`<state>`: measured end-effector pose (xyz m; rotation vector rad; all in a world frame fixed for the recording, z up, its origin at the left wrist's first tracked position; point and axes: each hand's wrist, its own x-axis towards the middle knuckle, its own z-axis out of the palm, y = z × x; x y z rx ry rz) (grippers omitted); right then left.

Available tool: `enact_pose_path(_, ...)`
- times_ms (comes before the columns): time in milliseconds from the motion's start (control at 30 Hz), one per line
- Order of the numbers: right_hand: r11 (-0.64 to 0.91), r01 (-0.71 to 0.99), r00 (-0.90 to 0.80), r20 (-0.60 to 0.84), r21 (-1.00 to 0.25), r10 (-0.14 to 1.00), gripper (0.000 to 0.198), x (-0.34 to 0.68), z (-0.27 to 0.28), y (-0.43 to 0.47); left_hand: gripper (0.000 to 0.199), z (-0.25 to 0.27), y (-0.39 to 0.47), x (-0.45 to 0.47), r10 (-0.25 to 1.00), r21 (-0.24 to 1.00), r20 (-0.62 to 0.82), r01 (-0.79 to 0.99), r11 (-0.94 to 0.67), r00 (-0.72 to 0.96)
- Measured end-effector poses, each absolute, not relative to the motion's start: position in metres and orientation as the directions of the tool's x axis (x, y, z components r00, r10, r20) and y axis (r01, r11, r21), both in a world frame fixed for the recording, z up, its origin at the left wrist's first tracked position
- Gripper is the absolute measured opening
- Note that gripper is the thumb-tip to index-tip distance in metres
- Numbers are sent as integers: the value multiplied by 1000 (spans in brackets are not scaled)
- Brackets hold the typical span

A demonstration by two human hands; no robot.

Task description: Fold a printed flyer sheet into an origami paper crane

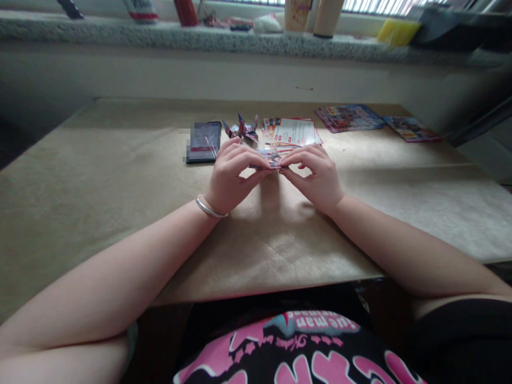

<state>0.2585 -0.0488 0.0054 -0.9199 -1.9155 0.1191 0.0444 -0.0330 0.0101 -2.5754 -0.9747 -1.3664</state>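
Pinching a small printed paper [272,158] at twelve o'clock over the desk [120,213], we have left hand [233,169] and right hand [317,172] (each grip narrow, holding it) seemingly folding, which next calls for even pressure.

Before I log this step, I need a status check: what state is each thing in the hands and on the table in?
Left hand: pinching the printed paper
Right hand: pinching the same paper
Printed paper: held between both hands; folds unclear
Phone: flat, screen up; lit or not, unclear
Folded paper: folded, points sticking up
White-faced sheets: flat, overlapping
Colourful sheets: flat, in two groups
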Motion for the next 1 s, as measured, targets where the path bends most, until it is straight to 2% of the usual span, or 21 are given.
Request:
enact_pose_path(233,727,537,-275,726,-428,631,6,259,10,-50,22,9,-33,44,501,227,769,564,-794,398)
enact_pose_path(400,733,548,-299,724,-403,622,11,256,10,-53,18,7,-32,43,500,150,740,614,-775,451)
enact_pose_path(633,760,538,-288,768,-365,572,10,255,11,-53,18,6,-29,43,448,106,773,604,-790,450)
enact_pose_path(767,790,537,-330,788,-296,520,13,255,11,-52,13,2,-27,43,396,56,793,592,-804,463)
enact_pose_path(1000,761,583,-330,773,-285,542,11,255,9,-51,16,2,-25,43,390,46,796,597,-801,462)
